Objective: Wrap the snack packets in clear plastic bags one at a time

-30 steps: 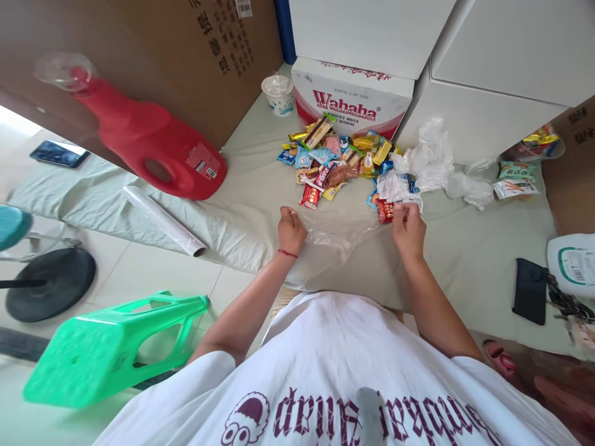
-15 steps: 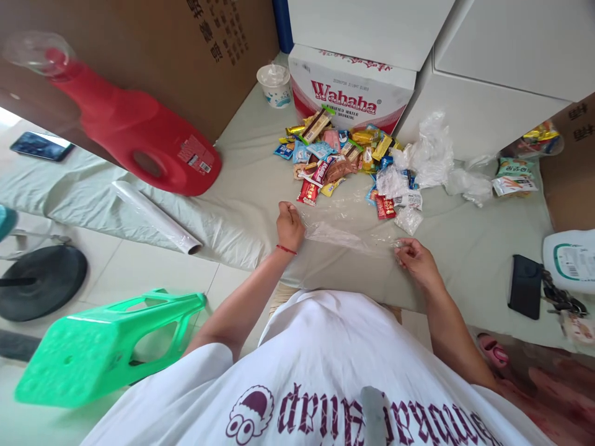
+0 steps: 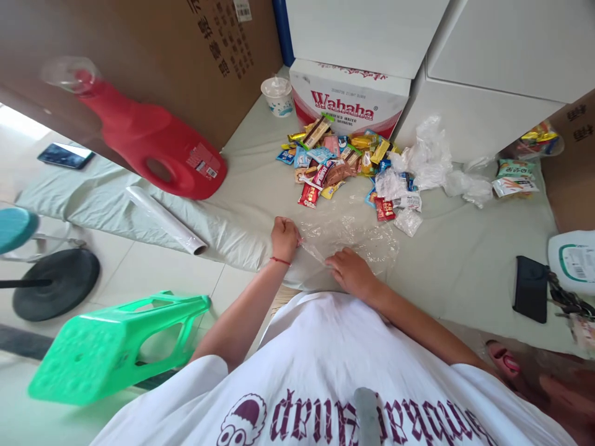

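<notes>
A pale green sheet (image 3: 446,266) spreads across mid-frame. At centre, our right hand (image 3: 356,272) has its fingertips at the near edge of the clear plastic film (image 3: 367,238); whether they pinch it, we cannot tell. Our left hand (image 3: 285,238), just leftward, grips its left end. We'd do well to hold that end firm and smooth the film gently, apart from the wrapped snacks (image 3: 320,175) before the white carton (image 3: 348,98) at upper centre

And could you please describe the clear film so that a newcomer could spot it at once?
Start at the Wahaha box, then the heap of wrapped snacks in front of it. Nearer the camera lies the clear film, the left hand gripping one edge. Unlike the bunched-up plastic farther right, it is spread out.
</notes>
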Demonstrator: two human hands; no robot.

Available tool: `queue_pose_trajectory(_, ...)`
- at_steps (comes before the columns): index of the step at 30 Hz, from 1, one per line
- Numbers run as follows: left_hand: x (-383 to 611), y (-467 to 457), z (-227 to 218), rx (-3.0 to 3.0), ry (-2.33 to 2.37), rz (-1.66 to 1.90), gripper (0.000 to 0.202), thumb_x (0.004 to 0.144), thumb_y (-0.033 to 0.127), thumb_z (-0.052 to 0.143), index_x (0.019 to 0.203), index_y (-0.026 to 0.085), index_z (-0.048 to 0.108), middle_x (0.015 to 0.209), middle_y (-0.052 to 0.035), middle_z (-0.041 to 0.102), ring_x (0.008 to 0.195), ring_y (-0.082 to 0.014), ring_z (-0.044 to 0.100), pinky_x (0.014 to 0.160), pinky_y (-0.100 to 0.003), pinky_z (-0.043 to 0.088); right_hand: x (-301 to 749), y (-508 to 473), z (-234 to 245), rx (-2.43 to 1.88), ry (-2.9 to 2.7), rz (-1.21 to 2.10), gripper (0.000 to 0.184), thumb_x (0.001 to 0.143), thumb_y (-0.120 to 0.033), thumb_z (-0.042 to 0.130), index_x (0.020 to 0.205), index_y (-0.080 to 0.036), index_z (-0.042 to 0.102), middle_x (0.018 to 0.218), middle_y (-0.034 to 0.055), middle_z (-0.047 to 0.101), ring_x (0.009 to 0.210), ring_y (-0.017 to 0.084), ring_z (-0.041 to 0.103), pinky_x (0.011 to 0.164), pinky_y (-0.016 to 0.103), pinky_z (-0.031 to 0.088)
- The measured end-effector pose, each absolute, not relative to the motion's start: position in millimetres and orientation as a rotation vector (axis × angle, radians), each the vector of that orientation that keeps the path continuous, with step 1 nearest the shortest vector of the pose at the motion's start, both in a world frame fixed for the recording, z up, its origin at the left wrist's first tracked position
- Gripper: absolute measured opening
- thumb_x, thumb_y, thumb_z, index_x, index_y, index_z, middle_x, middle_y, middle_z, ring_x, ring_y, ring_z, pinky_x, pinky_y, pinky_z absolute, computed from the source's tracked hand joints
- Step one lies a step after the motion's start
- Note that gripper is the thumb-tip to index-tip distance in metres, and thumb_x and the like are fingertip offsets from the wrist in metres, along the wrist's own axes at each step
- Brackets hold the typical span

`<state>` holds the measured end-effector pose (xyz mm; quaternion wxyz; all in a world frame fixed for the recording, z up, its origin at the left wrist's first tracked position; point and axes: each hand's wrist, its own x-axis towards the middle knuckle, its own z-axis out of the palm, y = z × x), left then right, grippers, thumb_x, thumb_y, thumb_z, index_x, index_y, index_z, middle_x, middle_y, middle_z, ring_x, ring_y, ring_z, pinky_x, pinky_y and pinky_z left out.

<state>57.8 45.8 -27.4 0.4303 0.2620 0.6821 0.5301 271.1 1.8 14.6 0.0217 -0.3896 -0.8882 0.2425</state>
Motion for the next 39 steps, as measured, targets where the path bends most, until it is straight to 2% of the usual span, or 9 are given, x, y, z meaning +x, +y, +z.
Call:
queue_pose_trajectory(4, 24.1, 13.1, -5.2, 0.650, 1.971, 1.257, 0.020, 0.073, 0.021, 0.062, 0.086, 0.024, 0.048, 0.071, 0.0026, 0.053, 0.062, -0.0162, 0.055, 0.054, -0.027, 0.039, 277.1, -15.4, 2.4, -0.839, -2.923, 0.682, 0.021, 0.102, -0.021, 0.053, 0.108, -0.020, 0.074, 0.095, 0.0092, 0.067, 0.099, 0.023, 0.050, 0.087, 0.036, 0.039)
queue_pose_trajectory(7, 18.8, -9.5, 31.5, 1.053, 2.351, 1.449, 0.029, 0.069, 0.015, 0.061, 0.095, 0.023, 0.054, 0.097, -0.0053, 0.059, 0.091, -0.0225, 0.057, 0.080, -0.037, 0.049, 279.6, -16.0, -2.0, -0.720, -2.952, 0.658, 0.021, 0.102, -0.021, 0.054, 0.103, -0.020, 0.075, 0.092, 0.0086, 0.065, 0.097, 0.023, 0.047, 0.085, 0.035, 0.037)
queue_pose_trajectory(11, 63.9, -0.4, 64.6, 1.927, 1.727, 1.244, 0.027, 0.083, 0.017, 0.053, 0.105, 0.025, 0.066, 0.108, -0.0096, 0.065, 0.108, -0.0276, 0.060, 0.098, -0.044, 0.048, 278.6, -13.5, -4.4, -0.615, -2.984, 0.617, 0.020, 0.099, -0.019, 0.057, 0.096, -0.021, 0.076, 0.089, 0.0075, 0.063, 0.094, 0.022, 0.045, 0.083, 0.034, 0.035)
queue_pose_trajectory(14, 101.9, 37.2, 46.6, 2.149, 1.278, 0.788, 0.030, 0.089, 0.022, 0.050, 0.109, 0.026, 0.071, 0.113, -0.0110, 0.070, 0.114, -0.0289, 0.062, 0.106, -0.047, 0.043, 287.8, -14.4, -2.2, -0.583, -2.982, 0.568, 0.020, 0.101, -0.025, 0.057, 0.097, -0.023, 0.076, 0.088, 0.0068, 0.063, 0.094, 0.022, 0.045, 0.083, 0.035, 0.036)
queue_pose_trajectory(18, 106.1, 67.2, -6.9, 2.094, 1.414, 0.637, 0.036, 0.092, 0.030, 0.052, 0.123, 0.027, 0.069, 0.142, -0.0129, 0.062, 0.138, -0.0327, 0.051, 0.120, -0.056, 0.026, 331.0, -23.8, -1.7, -0.729, -2.853, 0.547, 0.024, 0.100, -0.017, 0.055, 0.101, -0.025, 0.077, 0.093, 0.0075, 0.065, 0.098, 0.023, 0.048, 0.085, 0.036, 0.039)
queue_pose_trajectory(23, 86.8, 39.7, -30.4, 2.059, 1.766, 0.622, 0.048, 0.100, 0.037, 0.042, 0.144, 0.025, 0.056, 0.162, -0.0147, 0.043, 0.152, -0.0333, 0.035, 0.124, -0.060, 0.014, 406.6, -56.4, -9.9, -1.021, -2.504, 0.629, 0.034, 0.095, -0.011, 0.053, 0.106, -0.030, 0.078, 0.102, 0.0086, 0.070, 0.098, 0.024, 0.056, 0.085, 0.041, 0.049)
queue_pose_trajectory(30, 111.8, 20.8, -17.7, 2.039, 2.167, 0.326, 0.055, 0.105, 0.039, 0.025, 0.153, 0.021, 0.047, 0.162, -0.0133, 0.043, 0.152, -0.0270, 0.036, 0.125, -0.061, 0.018, 427.1, -53.7, 22.1, -1.097, -2.244, 0.702, 0.037, 0.099, -0.015, 0.046, 0.124, -0.030, 0.070, 0.102, 0.0056, 0.073, 0.095, 0.023, 0.064, 0.084, 0.044, 0.057)
queue_pose_trajectory(33, 127.7, 19.3, -16.9, 2.100, 2.117, 0.272, 0.057, 0.105, 0.041, 0.025, 0.155, 0.020, 0.044, 0.164, -0.0127, 0.039, 0.153, -0.0272, 0.035, 0.124, -0.064, 0.019, 387.7, -20.4, 27.7, -1.122, -2.267, 0.533, 0.041, 0.101, -0.017, 0.046, 0.136, -0.028, 0.064, 0.122, 0.0074, 0.071, 0.113, 0.026, 0.062, 0.100, 0.049, 0.054)
queue_pose_trajectory(39, 112.2, 27.4, -14.1, 2.105, 2.125, 0.303, 0.057, 0.106, 0.042, 0.022, 0.155, 0.024, 0.043, 0.164, -0.0099, 0.039, 0.154, -0.0263, 0.032, 0.124, -0.066, 0.015, 339.1, 17.0, -16.9, -1.223, -2.552, 0.489, 0.049, 0.103, -0.032, 0.049, 0.150, -0.019, 0.052, 0.162, 0.0113, 0.042, 0.151, 0.031, 0.035, 0.123, 0.057, 0.033)
